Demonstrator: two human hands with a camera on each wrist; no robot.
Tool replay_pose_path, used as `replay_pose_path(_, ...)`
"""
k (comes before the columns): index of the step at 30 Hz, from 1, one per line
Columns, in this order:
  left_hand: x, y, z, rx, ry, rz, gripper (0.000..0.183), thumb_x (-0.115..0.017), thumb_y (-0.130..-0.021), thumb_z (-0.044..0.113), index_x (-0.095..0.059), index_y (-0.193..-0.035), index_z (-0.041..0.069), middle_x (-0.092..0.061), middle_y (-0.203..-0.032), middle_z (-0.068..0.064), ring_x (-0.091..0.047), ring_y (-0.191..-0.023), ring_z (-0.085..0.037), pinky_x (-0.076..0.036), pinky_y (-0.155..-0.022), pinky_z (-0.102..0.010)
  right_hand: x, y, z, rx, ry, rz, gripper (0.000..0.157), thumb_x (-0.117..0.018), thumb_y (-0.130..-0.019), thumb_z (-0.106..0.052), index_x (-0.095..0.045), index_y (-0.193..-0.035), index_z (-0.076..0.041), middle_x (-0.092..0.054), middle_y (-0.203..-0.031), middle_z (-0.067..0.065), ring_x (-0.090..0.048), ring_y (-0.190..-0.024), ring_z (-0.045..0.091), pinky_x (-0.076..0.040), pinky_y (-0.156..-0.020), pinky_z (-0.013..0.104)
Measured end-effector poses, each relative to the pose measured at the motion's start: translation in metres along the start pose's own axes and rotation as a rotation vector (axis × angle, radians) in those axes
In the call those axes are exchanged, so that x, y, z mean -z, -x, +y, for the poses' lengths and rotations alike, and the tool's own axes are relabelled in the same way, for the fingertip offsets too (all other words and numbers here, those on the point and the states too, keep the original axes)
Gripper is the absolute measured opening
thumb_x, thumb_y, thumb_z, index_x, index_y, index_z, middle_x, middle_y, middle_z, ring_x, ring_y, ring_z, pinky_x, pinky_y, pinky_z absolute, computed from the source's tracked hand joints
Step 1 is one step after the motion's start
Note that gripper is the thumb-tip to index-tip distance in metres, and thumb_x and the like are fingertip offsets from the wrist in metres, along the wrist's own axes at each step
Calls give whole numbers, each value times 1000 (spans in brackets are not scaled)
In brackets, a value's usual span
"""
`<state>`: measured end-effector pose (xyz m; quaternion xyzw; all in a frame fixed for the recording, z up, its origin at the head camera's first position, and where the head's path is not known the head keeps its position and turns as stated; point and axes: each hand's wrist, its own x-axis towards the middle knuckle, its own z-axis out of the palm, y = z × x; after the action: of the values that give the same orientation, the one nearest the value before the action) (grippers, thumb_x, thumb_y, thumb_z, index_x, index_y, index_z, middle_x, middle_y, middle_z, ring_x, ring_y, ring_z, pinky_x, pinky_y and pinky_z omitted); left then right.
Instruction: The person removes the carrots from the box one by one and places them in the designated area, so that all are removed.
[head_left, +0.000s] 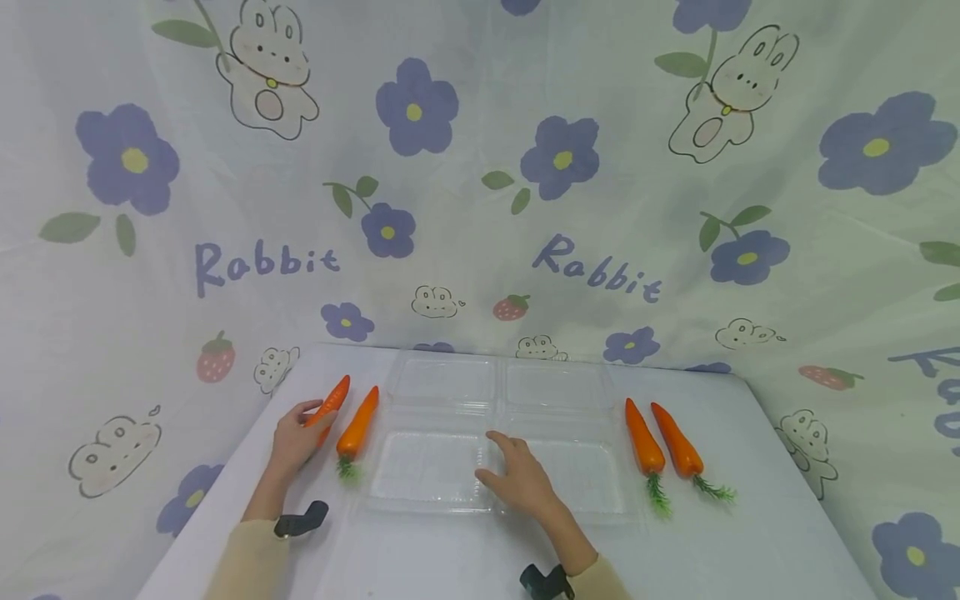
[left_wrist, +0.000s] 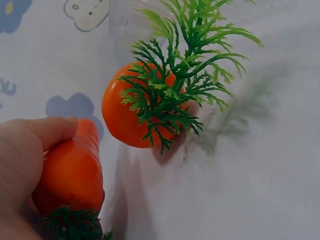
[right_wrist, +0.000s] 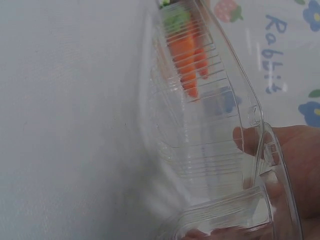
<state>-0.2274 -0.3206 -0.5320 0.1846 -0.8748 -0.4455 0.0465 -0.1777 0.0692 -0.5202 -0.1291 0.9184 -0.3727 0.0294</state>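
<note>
At the left of the table, my left hand (head_left: pixel 291 442) grips an orange carrot (left_wrist: pixel 72 172), thumb along its side, green top toward the wrist. A second carrot (head_left: pixel 358 425) with feathery green leaves lies just right of it. Two clear plastic boxes (head_left: pixel 431 507) stand side by side in the middle, their lids (head_left: pixel 444 379) folded back toward the wall. Over the middle, where the boxes meet, is my right hand (head_left: pixel 521 479), thumb and forefinger apart. The right wrist view shows its fingers through the clear plastic (right_wrist: pixel 255 150); whether they touch it I cannot tell.
Two more carrots, one nearer the boxes (head_left: pixel 643 437) and one farther right (head_left: pixel 677 442), lie right of the boxes. The white table (head_left: pixel 750 517) ends at a curtain (head_left: pixel 480 250) printed with rabbits and flowers.
</note>
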Motion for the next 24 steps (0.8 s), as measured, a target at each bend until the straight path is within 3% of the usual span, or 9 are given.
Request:
replay_pose_path(8, -1, 3, 3, 4, -16, 19, 64, -60, -94, 45, -46, -139, 3, -50, -124, -27, -50, -103, -37, -50, -79, -35, -1, -1, 1, 4, 1, 8, 63, -71, -87, -37, -49, -141, -14, -49, -134, 23, -55, -115, 42, -49, -88, 58)
replay_pose_path(16, -3, 2, 2, -15, -15, 6, 64, -60, -94, 46, -48, -138, 1, -49, -126, -28, -50, -106, -39, -49, -88, -45, -2, -1, 2, 8, 4, 15, 63, -71, -87, -37, -49, -141, -14, -50, -133, 22, -55, -115, 41, -49, -88, 57)
replay_pose_path(21, -4, 0, 0, -26, -11, -22, 63, -60, -94, 45, -48, -137, 1, -51, -122, -25, -50, -102, -35, -49, -81, -36, -2, -1, 3, 12, 7, 20, 62, -71, -87, -36, -49, -140, -13, -50, -133, 23, -56, -114, 41, -49, -87, 58)
replay_pose_path(24, -6, -1, -3, -31, -24, -26, 63, -61, -94, 45, -49, -136, -1, -51, -122, -27, -51, -102, -36, -50, -81, -37, -3, 0, 3, 14, -1, 17, 62, -71, -87, -36, -49, -140, -13, -50, -133, 23, -56, -114, 41, -49, -87, 57)
